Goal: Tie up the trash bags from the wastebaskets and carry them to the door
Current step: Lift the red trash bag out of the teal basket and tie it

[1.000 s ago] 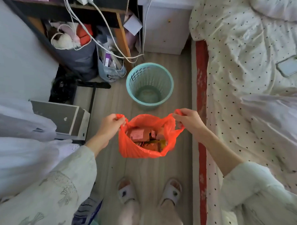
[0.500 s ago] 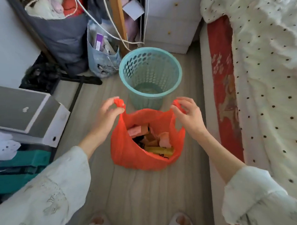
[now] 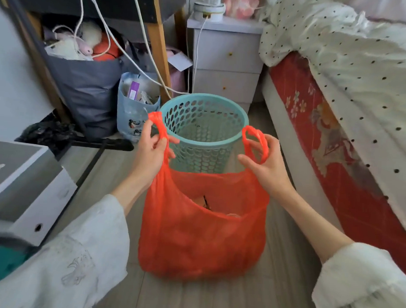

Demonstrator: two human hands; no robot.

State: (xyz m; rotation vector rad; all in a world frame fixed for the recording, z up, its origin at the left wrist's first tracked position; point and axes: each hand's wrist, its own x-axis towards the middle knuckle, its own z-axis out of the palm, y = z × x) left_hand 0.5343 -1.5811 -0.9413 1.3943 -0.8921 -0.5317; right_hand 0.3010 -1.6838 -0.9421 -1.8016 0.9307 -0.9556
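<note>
An orange plastic trash bag [image 3: 201, 233] stands on the wooden floor in front of me, mouth open, with packaging scraps inside. My left hand [image 3: 151, 151] pinches its left handle loop, and my right hand [image 3: 266, 163] grips the right handle loop; both loops are pulled up and apart. Just behind the bag stands a teal perforated wastebasket [image 3: 202, 140], upright, with no liner in it.
A bed [image 3: 339, 94] with a dotted sheet and red side runs along the right. A white nightstand [image 3: 227, 61] stands behind the basket. Left of it are a desk leg [image 3: 159, 47], hanging cables, a grey bag [image 3: 88, 90], a small printed bag [image 3: 134, 113] and a white box [image 3: 26, 192].
The camera dropped lower and closer. The bag now rests lower on the floor, and both hands have drawn its handles higher and wider apart.
</note>
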